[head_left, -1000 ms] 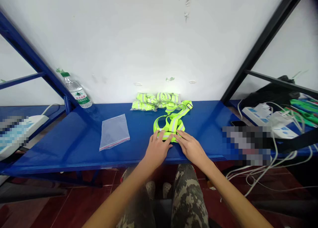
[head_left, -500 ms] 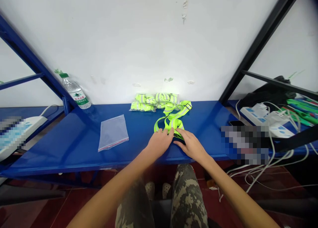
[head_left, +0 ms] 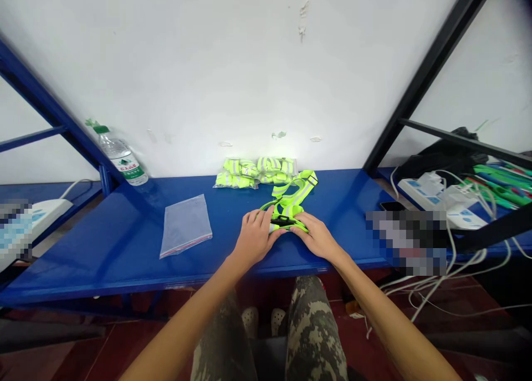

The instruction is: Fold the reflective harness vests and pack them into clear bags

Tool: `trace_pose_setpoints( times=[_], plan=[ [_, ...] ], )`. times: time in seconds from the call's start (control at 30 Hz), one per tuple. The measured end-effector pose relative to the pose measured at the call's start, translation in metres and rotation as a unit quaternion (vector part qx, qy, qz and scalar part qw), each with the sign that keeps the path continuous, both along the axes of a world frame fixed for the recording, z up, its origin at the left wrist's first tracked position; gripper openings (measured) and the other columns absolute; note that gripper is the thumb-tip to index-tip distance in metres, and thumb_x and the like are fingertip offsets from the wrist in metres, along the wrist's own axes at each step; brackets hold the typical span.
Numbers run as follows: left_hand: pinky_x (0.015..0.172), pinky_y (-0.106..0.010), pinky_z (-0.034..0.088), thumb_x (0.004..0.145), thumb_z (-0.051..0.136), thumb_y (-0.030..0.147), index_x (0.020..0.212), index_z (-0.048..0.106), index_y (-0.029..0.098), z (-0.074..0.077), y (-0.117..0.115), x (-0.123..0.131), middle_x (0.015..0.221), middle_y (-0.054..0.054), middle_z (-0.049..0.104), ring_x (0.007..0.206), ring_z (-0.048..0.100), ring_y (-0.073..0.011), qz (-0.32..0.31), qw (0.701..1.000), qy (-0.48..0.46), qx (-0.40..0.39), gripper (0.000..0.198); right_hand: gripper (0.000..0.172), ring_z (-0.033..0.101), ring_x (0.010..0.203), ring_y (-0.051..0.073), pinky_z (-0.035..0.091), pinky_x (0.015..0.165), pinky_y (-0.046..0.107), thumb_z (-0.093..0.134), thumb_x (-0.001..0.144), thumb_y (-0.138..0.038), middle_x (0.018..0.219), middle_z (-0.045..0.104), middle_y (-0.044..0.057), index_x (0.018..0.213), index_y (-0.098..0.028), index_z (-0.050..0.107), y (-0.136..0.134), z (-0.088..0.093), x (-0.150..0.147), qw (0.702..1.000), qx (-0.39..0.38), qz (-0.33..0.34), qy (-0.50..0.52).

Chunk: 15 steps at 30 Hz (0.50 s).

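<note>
A neon yellow-green reflective strap (head_left: 294, 200) with silver stripes lies loosely looped on the blue table. Its near end, with a black buckle (head_left: 283, 221), sits between my hands. My left hand (head_left: 254, 234) is closed round the strap left of the buckle, thumb toward me. On the other side, my right hand (head_left: 315, 234) grips the strap with thumb and fingers. A black slider shows at the strap's far end. Behind it, against the wall, are several clear bags (head_left: 255, 172) packed with similar straps. To the left lies a flat clear zip bag (head_left: 185, 226).
A water bottle (head_left: 123, 158) leans at the back left by the blue frame. On the right are a phone (head_left: 393, 206), a blurred-out item, white power strips (head_left: 440, 204) and tangled cables (head_left: 453, 270). The blue table's (head_left: 124, 248) front edge runs before my knees.
My left hand has shifted left and turned, drawing apart from my right hand. The black buckle now shows between them. The view has moved slightly.
</note>
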<state>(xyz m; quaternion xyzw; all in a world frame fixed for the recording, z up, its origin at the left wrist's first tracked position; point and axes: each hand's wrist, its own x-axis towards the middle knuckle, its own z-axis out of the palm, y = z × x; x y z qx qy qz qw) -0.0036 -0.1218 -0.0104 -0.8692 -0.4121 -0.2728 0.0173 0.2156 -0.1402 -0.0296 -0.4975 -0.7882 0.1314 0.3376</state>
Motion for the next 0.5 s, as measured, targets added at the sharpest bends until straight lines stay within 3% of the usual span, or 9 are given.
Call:
trace_pose_setpoints(
  times=[0.2, 0.33, 0.43, 0.5],
  plan=[
    [0.090, -0.039, 0.049, 0.103, 0.033, 0.045, 0.125, 0.052, 0.015, -0.004, 0.011, 0.005, 0.114, -0.012, 0.067, 0.103, 0.062, -0.0256, 0.011, 0.995, -0.052, -0.084, 0.042, 0.030, 0.058, 0.096, 0.021, 0.047, 0.089, 0.037, 0.039, 0.102, -0.042, 0.098, 0.060, 0.008, 0.092, -0.020, 0.057, 0.004, -0.001, 0.001, 0.999, -0.028, -0.003, 0.046],
    [0.086, -0.036, 0.049, 0.103, 0.033, 0.043, 0.110, 0.058, 0.019, -0.003, 0.013, 0.012, 0.101, -0.008, 0.069, 0.096, 0.065, -0.0232, -0.003, 0.987, -0.093, -0.133, 0.035, 0.034, 0.054, 0.113, 0.026, 0.043, 0.101, 0.044, 0.043, 0.100, -0.045, 0.115, 0.057, 0.013, 0.087, -0.019, 0.061, 0.005, -0.007, 0.000, 0.996, 0.017, -0.077, 0.036],
    [0.089, -0.034, 0.049, 0.103, 0.038, 0.040, 0.110, 0.058, 0.020, -0.004, 0.014, 0.020, 0.103, -0.007, 0.069, 0.098, 0.066, -0.0218, -0.004, 0.978, -0.150, -0.146, 0.030, 0.035, 0.055, 0.119, 0.026, 0.043, 0.104, 0.043, 0.043, 0.099, -0.044, 0.130, 0.053, 0.016, 0.092, -0.018, 0.064, 0.007, -0.010, -0.001, 0.993, 0.028, -0.103, 0.057],
    [0.095, -0.035, 0.049, 0.102, 0.038, 0.038, 0.113, 0.059, 0.019, -0.005, 0.014, 0.026, 0.109, -0.009, 0.066, 0.104, 0.064, -0.0217, -0.003, 0.975, -0.182, -0.128, 0.030, 0.034, 0.061, 0.112, 0.025, 0.047, 0.099, 0.041, 0.044, 0.099, -0.044, 0.122, 0.061, 0.016, 0.097, -0.017, 0.064, 0.009, -0.011, -0.001, 0.992, 0.014, -0.104, 0.075]
  ],
)
